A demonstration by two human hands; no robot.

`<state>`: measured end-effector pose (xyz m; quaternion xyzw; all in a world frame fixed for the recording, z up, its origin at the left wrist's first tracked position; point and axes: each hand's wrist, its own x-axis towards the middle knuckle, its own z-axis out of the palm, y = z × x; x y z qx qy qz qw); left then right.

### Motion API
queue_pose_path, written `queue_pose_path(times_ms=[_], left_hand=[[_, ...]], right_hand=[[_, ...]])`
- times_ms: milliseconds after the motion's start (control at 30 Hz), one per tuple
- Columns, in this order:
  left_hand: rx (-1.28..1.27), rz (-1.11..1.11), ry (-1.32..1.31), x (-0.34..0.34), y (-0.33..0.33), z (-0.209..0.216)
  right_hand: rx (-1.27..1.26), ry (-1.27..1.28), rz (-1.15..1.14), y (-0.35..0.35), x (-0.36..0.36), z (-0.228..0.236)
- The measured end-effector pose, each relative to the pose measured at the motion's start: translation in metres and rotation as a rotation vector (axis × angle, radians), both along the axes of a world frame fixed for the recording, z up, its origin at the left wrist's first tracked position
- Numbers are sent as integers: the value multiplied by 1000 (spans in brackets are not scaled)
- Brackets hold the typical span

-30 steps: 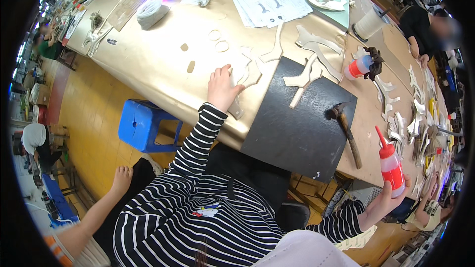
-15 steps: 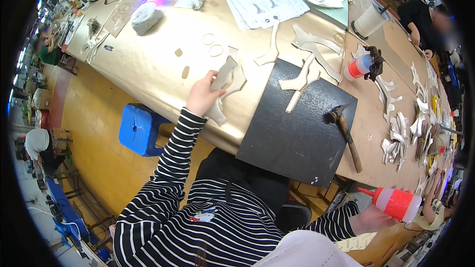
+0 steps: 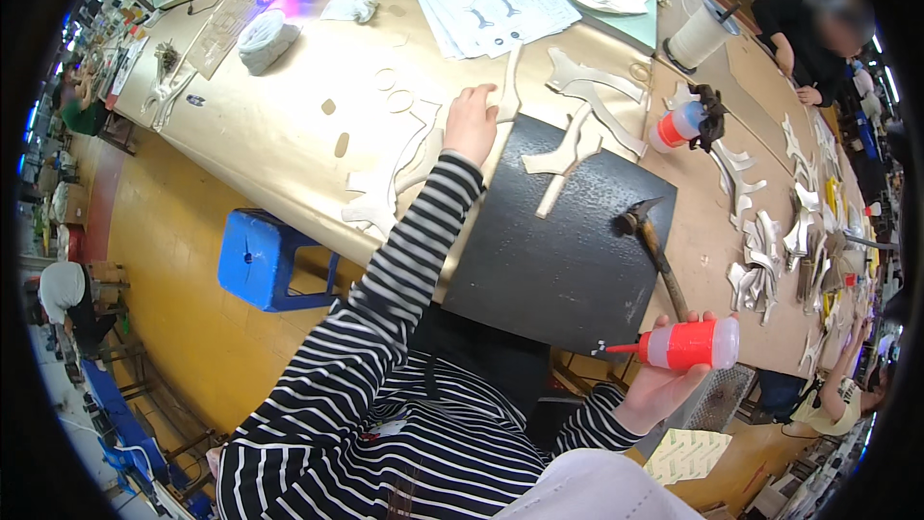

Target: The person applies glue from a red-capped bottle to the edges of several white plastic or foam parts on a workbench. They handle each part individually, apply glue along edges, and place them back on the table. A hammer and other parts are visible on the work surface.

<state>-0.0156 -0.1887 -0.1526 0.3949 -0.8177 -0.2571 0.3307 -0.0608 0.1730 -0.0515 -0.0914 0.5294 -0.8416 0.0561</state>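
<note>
My right hand (image 3: pixel 664 387) is wrapped round a squeeze bottle (image 3: pixel 688 344) with a red band and a red pointed nozzle. The bottle lies sideways in the hand, nozzle to the left, over the black board's (image 3: pixel 539 270) near right corner. My left hand (image 3: pixel 470 125) reaches across the table to a long pale cut piece (image 3: pixel 511 87). Its fingers are apart at that piece's left edge, partly covering the lower end. Left of my forearm lie several pale branching cut pieces (image 3: pixel 380 183), partly behind the sleeve. Another forked piece (image 3: pixel 568 149) rests on the board's far edge.
A hammer (image 3: pixel 654 250) lies on the board's right side. Beyond stand a second bottle (image 3: pixel 679 125) with a dark cloth and a thread spool (image 3: pixel 701 37). Printed sheets (image 3: pixel 491 0) lie at the back. A blue stool (image 3: pixel 265 260) stands left. Another person (image 3: pixel 818 29) works far right.
My left hand has let go of a grey-white piece, left among the others, and moved right to the long piece. My right hand has brought the bottle left and up toward the board.
</note>
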Motion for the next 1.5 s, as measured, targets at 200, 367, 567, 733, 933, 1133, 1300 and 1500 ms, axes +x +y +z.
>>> queue_pose_path(times_ms=[200, 367, 567, 733, 933, 1133, 1300, 1500], left_hand=[[247, -98, -381, -26, -30, -17], [288, -225, 64, 20, 5, 32], [942, -572, 281, 90, 114, 107], [1139, -707, 281, 96, 156, 122], [924, -706, 223, 104, 165, 121], [798, -709, 240, 105, 169, 120], [713, -699, 232, 103, 171, 120], [661, -705, 211, 102, 170, 120]], right_hand=[[117, 85, 43, 17, 8, 6], [23, 210, -66, 17, 6, 7], [-321, 202, -19, 0, -3, 17], [-128, 321, -109, -18, 21, 19], [-208, 456, 15, -29, 29, 23], [-12, 521, -255, -39, 39, 20], [40, 569, -153, -37, 38, 18], [-15, 629, -120, -36, 38, 15]])
